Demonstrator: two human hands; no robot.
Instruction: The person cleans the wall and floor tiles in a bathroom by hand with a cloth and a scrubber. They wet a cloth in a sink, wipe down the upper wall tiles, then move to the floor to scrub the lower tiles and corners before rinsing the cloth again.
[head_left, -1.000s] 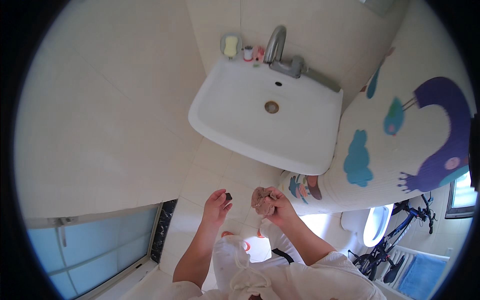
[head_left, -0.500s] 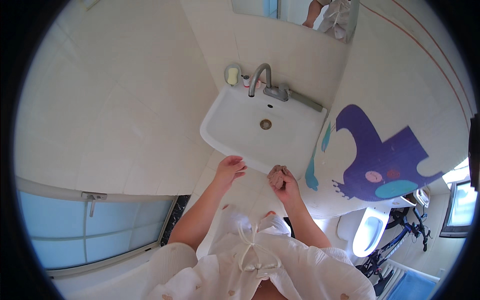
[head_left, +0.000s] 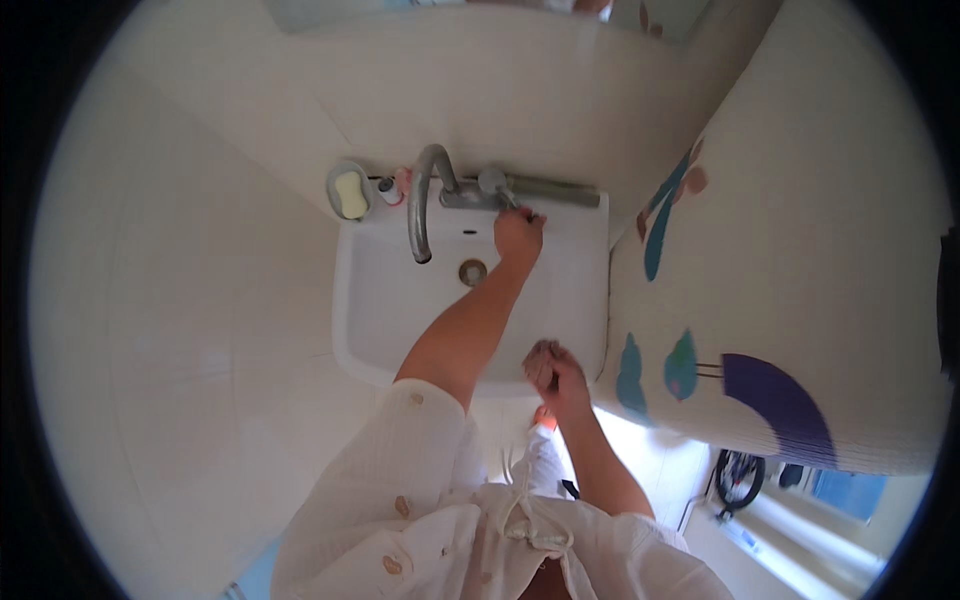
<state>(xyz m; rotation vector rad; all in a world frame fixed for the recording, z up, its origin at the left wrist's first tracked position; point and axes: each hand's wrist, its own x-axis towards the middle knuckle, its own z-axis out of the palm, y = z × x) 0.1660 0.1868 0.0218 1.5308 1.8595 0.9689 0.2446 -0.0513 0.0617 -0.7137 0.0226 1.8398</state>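
- Reaching across the white ceramic wall-mounted basin (head_left: pixel 380 300), the left hand (head_left: pixel 518 236) has its fingers closed around the small grey metal tap handle (head_left: pixel 497 184), which sits at the basin's back edge, just right of the curved grey metal spout (head_left: pixel 420 200).
- Hovering at the basin's front rim, the right hand (head_left: pixel 553 370) is curled into a loose fist; whether the fingers grip anything I cannot tell.
- Risk: a hard turn of the handle could send water out fast, and it may splash off the basin floor near the round metal drain (head_left: pixel 472 271) onto the loose white buttoned sleeve (head_left: pixel 400 470) hanging over the front rim.
- Risk: the forearm stretches right over the basin, so the sleeve could dip in or get wet if it slides forward.
- Risk: the yellow bar of soap in its oval grey dish (head_left: pixel 349 191) and the small pink-and-white bottles (head_left: pixel 392 186) stand left of the spout at the basin's back edge; a careless sweep of the arm could knock them in.
- Hard to make out: the fingertips on the handle are tiny and partly hidden by the hand's back.
- No water is visible at the spout.
- Above the basin a mirror is cut off by the frame.
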